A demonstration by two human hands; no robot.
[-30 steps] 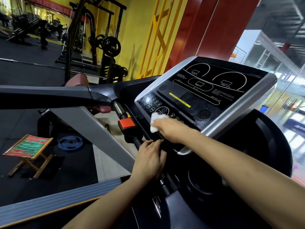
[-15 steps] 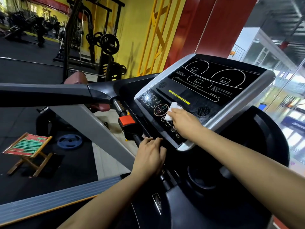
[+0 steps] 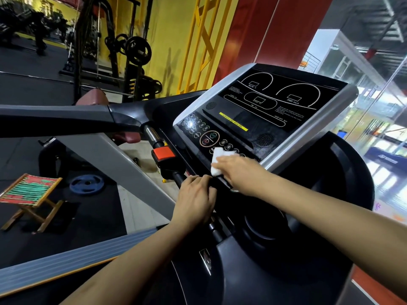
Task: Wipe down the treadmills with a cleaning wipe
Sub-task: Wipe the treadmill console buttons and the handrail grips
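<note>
Pressing folded white wipe (image 3: pixel 218 160) on glossy console (image 3: pixel 271 111), right hand (image 3: pixel 240 172)

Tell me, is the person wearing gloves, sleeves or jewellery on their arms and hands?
No. The left hand and right hand are bare, without gloves, and I see no rings, watch or bracelet. Both forearms are bare as far as the picture shows; no sleeve is visible.
</note>
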